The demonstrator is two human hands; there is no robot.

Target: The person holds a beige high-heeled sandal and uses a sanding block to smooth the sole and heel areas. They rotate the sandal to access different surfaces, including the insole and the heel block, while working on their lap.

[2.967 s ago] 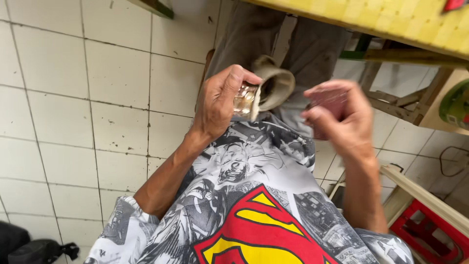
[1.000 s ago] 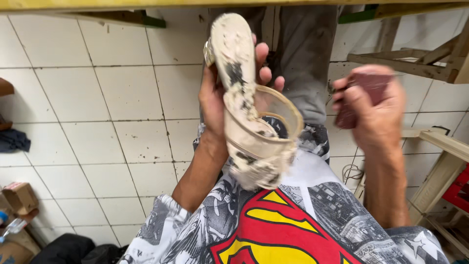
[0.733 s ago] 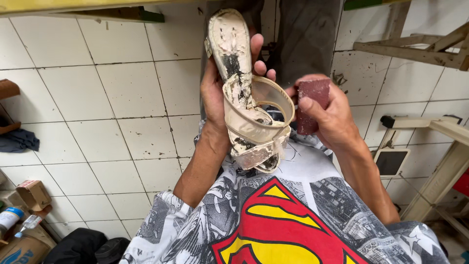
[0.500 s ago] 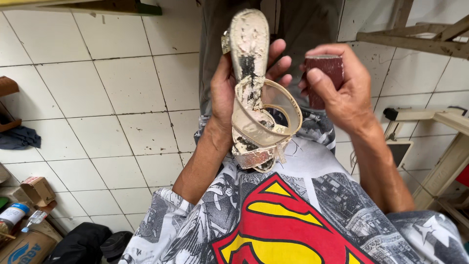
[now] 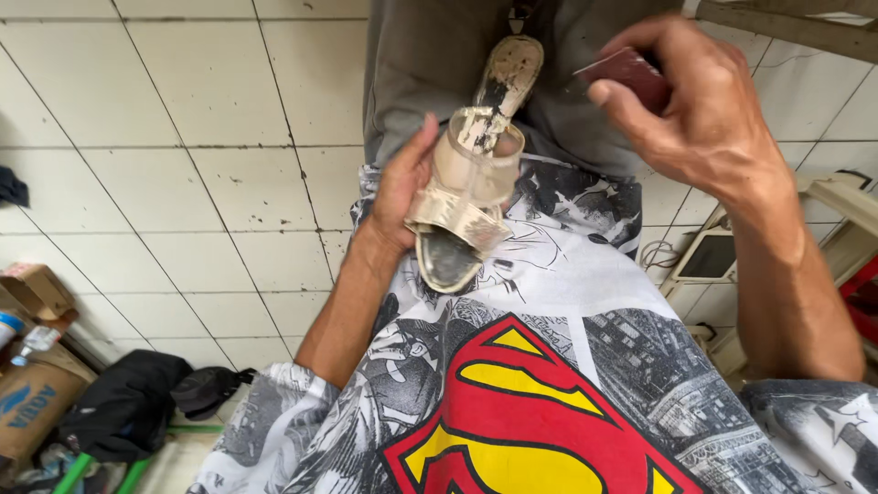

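My left hand [image 5: 402, 197] grips a worn beige strap sandal [image 5: 471, 174] over my lap, toe end toward me and heel pointing away. Its insole is dirty and dark in patches, and a wide beige band arches over the front. My right hand [image 5: 695, 110] is raised to the right of the sandal and pinches a small dark red flat piece [image 5: 626, 73] between thumb and fingers. The red piece is a little apart from the sandal's heel. I wear grey trousers and a printed shirt with a red and yellow emblem.
White tiled floor [image 5: 183, 165] spreads to the left. A cardboard box [image 5: 32, 402], a bottle and a black bag [image 5: 128, 402] lie at the lower left. Wooden furniture and a pale frame [image 5: 841, 197] stand at the right edge.
The sandal has dropped lower and tilted flatter over my lap. My right hand with the red piece has lifted up and to the right, away from the strap.
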